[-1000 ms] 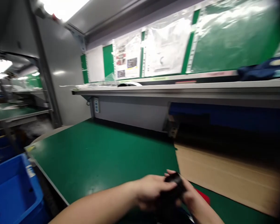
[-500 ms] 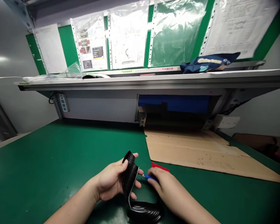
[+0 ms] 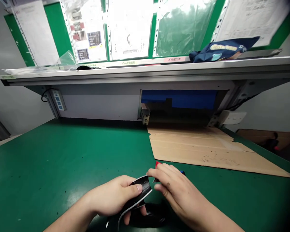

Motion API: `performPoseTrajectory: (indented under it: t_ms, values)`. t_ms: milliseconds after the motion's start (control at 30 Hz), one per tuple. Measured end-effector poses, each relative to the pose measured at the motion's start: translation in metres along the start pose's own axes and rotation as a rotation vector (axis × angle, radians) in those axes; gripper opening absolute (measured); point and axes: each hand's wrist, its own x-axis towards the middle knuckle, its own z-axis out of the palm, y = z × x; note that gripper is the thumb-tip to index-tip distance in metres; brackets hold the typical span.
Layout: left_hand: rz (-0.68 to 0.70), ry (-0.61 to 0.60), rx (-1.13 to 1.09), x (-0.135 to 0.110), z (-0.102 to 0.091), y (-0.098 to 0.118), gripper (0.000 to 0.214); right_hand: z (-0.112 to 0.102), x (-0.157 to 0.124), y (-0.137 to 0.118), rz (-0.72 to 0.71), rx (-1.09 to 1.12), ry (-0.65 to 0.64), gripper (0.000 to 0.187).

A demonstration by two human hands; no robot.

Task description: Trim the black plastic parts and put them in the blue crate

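Note:
My left hand is closed around a small black device with a pale edge, held just above the green bench top. My right hand is close beside it, fingers curled and pinched at the device's right end. A thin blue tool shows past the right hand's knuckles; whether the fingers grip it is hidden. A red piece lies just behind the right hand. A black coiled cable rests on the mat under both hands.
A flat cardboard sheet lies on the right half of the bench. A shelf above carries a dark blue bag, with sleeved papers behind. A power strip is mounted at the left, a blue bin under the shelf.
The view swung right and steadied on the bench. My left hand tipped the black device from upright to nearly flat and lowered it; my right hand moved in against its end.

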Motion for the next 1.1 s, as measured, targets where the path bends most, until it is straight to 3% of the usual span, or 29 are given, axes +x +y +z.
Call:
performPoseTrajectory:
  t_ms: [200, 500, 700, 1100]
  values:
    - [-0.026, -0.038, 0.007, -0.002, 0.006, 0.003, 0.042, 0.0, 0.004, -0.007, 0.041, -0.145, -0.06, 0.05]
    - [-0.014, 0.039, 0.114, -0.009, 0.015, 0.007, 0.043, 0.008, 0.005, -0.008, -0.042, -0.255, -0.078, 0.025]
    - [-0.06, 0.108, 0.182, -0.015, 0.019, 0.01, 0.043, 0.009, 0.005, -0.008, -0.103, -0.254, -0.059, 0.025]
    - [-0.113, 0.124, 0.236, -0.013, 0.021, 0.008, 0.042, 0.014, 0.003, -0.003, -0.1, -0.292, -0.181, 0.025]
